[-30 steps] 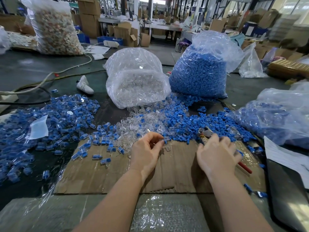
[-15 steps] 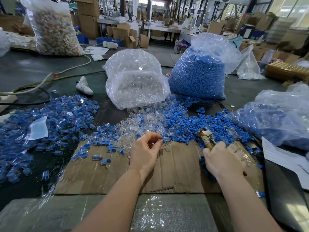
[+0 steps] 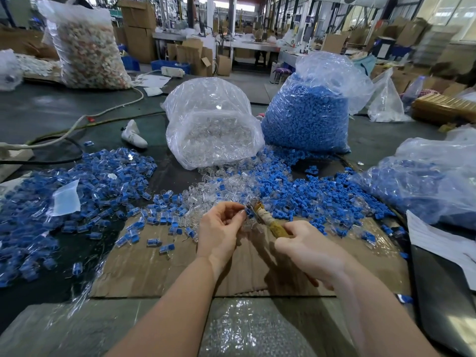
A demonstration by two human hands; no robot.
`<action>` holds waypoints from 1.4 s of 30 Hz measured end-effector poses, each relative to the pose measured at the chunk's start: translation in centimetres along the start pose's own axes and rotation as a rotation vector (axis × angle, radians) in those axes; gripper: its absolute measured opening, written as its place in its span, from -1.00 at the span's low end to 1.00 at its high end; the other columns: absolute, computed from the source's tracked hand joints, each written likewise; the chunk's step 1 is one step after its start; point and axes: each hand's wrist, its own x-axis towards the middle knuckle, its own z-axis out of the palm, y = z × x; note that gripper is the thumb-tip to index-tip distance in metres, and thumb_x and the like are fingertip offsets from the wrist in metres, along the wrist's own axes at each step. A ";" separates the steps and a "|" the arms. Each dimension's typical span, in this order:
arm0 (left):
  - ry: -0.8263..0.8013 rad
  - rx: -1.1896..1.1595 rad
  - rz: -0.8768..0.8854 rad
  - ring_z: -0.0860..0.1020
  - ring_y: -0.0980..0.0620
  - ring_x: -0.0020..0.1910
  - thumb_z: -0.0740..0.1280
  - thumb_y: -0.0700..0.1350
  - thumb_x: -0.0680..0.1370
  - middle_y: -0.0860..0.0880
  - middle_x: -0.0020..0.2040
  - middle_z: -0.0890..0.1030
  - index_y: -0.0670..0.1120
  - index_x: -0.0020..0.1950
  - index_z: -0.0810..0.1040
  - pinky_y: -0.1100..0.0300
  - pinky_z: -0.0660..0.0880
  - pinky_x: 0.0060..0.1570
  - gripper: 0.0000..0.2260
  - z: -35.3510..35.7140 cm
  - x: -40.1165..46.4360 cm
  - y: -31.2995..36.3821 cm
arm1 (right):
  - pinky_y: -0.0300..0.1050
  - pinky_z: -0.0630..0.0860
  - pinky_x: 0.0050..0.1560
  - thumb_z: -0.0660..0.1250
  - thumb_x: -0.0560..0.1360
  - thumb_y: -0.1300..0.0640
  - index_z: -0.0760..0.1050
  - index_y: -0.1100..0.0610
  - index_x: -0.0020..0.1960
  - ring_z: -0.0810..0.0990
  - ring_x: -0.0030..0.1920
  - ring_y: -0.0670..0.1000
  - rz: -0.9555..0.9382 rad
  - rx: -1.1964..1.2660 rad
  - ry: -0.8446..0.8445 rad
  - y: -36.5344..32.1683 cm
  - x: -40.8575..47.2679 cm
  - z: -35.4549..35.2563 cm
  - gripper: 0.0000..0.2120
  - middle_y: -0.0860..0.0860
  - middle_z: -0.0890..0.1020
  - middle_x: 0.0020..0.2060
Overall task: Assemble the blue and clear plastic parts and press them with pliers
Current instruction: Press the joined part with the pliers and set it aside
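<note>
**Press step: part at the plier tip**

Left hand (image 3: 219,231) fingers (image 3: 240,218) pinch a small blue-and-clear part (image 3: 248,215), held right at the plier nose. Right hand (image 3: 309,251) grips the pliers (image 3: 265,218) by the taped handles. Part looks light, rigid, slick, probably crackable. Hold by the clear shell edges, squeeze gently. Loose stock lies just beyond the fingertips on the bench (image 3: 38,112).

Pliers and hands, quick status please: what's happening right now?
Right hand grips pliers. Left hand pinches a small part at the pliers' nose. Loose blue and clear parts piled close behind; nothing blocking.
</note>
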 end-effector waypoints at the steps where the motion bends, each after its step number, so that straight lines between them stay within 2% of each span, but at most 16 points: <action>1: 0.009 -0.010 -0.011 0.57 0.14 -0.28 0.35 -0.29 0.50 -0.05 -0.20 0.62 -0.10 -0.08 0.58 0.40 0.49 -0.36 -0.90 0.0 0.0 0.0 | -0.27 0.21 -0.54 0.20 0.48 0.21 0.43 0.14 -0.20 0.30 -0.53 -0.10 0.004 0.014 -0.019 -0.2 -0.1 0.0 -0.91 -0.04 0.37 -0.46; 3: 0.026 -0.028 -0.029 0.55 0.07 -0.30 0.34 -0.30 0.50 -0.08 -0.22 0.61 -0.11 -0.08 0.57 0.38 0.47 -0.41 -0.90 0.0 0.1 -0.1 | -0.21 0.19 -0.49 0.19 0.49 0.20 0.34 0.08 -0.28 0.27 -0.53 -0.10 0.009 0.003 -0.036 -0.2 -0.1 0.0 -0.83 -0.06 0.33 -0.48; 6: 0.038 -0.027 -0.041 0.49 0.10 -0.38 0.33 -0.30 0.51 -0.09 -0.27 0.58 -0.15 -0.06 0.57 0.39 0.41 -0.48 -0.92 0.0 0.1 -0.1 | -0.17 0.17 -0.45 0.16 0.50 0.17 0.30 0.07 -0.27 0.26 -0.51 -0.08 0.030 -0.025 -0.066 -0.1 -0.2 -0.2 -0.82 -0.05 0.32 -0.45; 9: 0.061 -0.041 -0.050 0.43 0.16 -0.49 0.32 -0.30 0.52 -0.03 -0.36 0.53 -0.13 -0.09 0.56 0.40 0.36 -0.54 -0.91 0.0 0.2 0.1 | -0.10 0.24 -0.32 0.16 0.50 0.17 0.30 0.07 -0.28 0.33 -0.38 -0.02 0.027 -0.016 -0.095 -0.2 -0.3 -0.2 -0.82 -0.01 0.36 -0.36; 13: 0.067 -0.053 -0.060 0.42 0.14 -0.47 0.31 -0.31 0.52 -0.05 -0.34 0.52 -0.11 -0.12 0.54 0.42 0.35 -0.54 -0.88 -0.1 0.0 0.3 | -0.06 0.22 -0.26 0.16 0.49 0.21 0.24 0.08 -0.30 0.31 -0.29 0.02 -0.008 -0.003 -0.101 -0.4 -0.5 -0.1 -0.79 0.04 0.33 -0.31; 17: 0.069 -0.046 -0.067 0.42 0.13 -0.47 0.31 -0.31 0.52 -0.08 -0.31 0.52 -0.09 -0.13 0.54 0.41 0.36 -0.54 -0.87 0.0 0.0 0.2 | -0.07 0.26 -0.21 0.15 0.51 0.20 0.26 0.11 -0.24 0.37 -0.23 0.03 -0.019 -0.018 -0.114 -0.5 -0.6 -0.2 -0.84 0.08 0.37 -0.20; 26: 0.069 -0.011 -0.062 0.43 0.12 -0.47 0.31 -0.30 0.52 -0.07 -0.30 0.53 -0.09 -0.12 0.55 0.41 0.36 -0.54 -0.87 0.0 0.1 0.0 | -0.05 0.31 -0.20 0.15 0.48 0.21 0.37 0.14 -0.15 0.44 -0.21 0.05 -0.045 -0.038 -0.111 -0.7 -0.2 0.0 -0.95 0.07 0.43 -0.12; 31: 0.072 -0.004 -0.066 0.41 0.14 -0.51 0.31 -0.32 0.52 -0.06 -0.35 0.51 -0.13 -0.11 0.56 0.39 0.34 -0.56 -0.89 0.1 0.2 0.0 | -0.01 0.35 -0.21 0.16 0.42 0.29 0.42 0.30 -0.09 0.45 -0.24 0.07 -0.051 0.008 -0.093 -0.7 -0.1 -0.1 -0.89 0.12 0.46 -0.14; 34: 0.067 -0.021 -0.072 0.42 0.16 -0.51 0.31 -0.32 0.52 -0.04 -0.35 0.51 -0.13 -0.09 0.56 0.40 0.34 -0.56 -0.90 0.0 0.1 0.0 | -0.05 0.32 -0.23 0.17 0.45 0.25 0.39 0.19 -0.07 0.44 -0.24 0.03 -0.016 -0.010 -0.102 -0.6 -0.2 -0.4 -0.92 0.02 0.43 -0.10; 37: 0.050 -0.029 -0.082 0.42 0.20 -0.53 0.30 -0.32 0.52 -0.04 -0.36 0.50 -0.16 -0.08 0.56 0.41 0.34 -0.56 -0.91 0.1 0.1 0.1 | -0.08 0.30 -0.28 0.18 0.45 0.26 0.41 0.26 -0.04 0.45 -0.21 0.04 -0.003 -0.004 -0.119 -0.8 -0.4 -0.6 -0.88 0.04 0.45 -0.10; 40: 0.023 -0.069 -0.102 0.44 0.24 -0.57 0.28 -0.34 0.53 -0.03 -0.38 0.50 -0.15 -0.09 0.55 0.43 0.34 -0.58 -0.89 0.0 0.0 0.2 | -0.13 0.28 -0.33 0.18 0.45 0.25 0.40 0.19 -0.11 0.48 -0.18 0.06 -0.007 -0.033 -0.150 -1.2 -0.5 -0.7 -0.95 0.05 0.47 -0.10; 42: 0.019 -0.079 -0.104 0.45 0.24 -0.57 0.28 -0.34 0.53 -0.03 -0.38 0.50 -0.15 -0.10 0.54 0.44 0.34 -0.57 -0.88 0.0 0.0 0.2 | -0.15 0.27 -0.36 0.17 0.45 0.26 0.37 0.15 -0.16 0.44 -0.24 0.02 -0.007 -0.040 -0.152 -1.3 -0.5 -0.7 -0.95 0.05 0.45 -0.14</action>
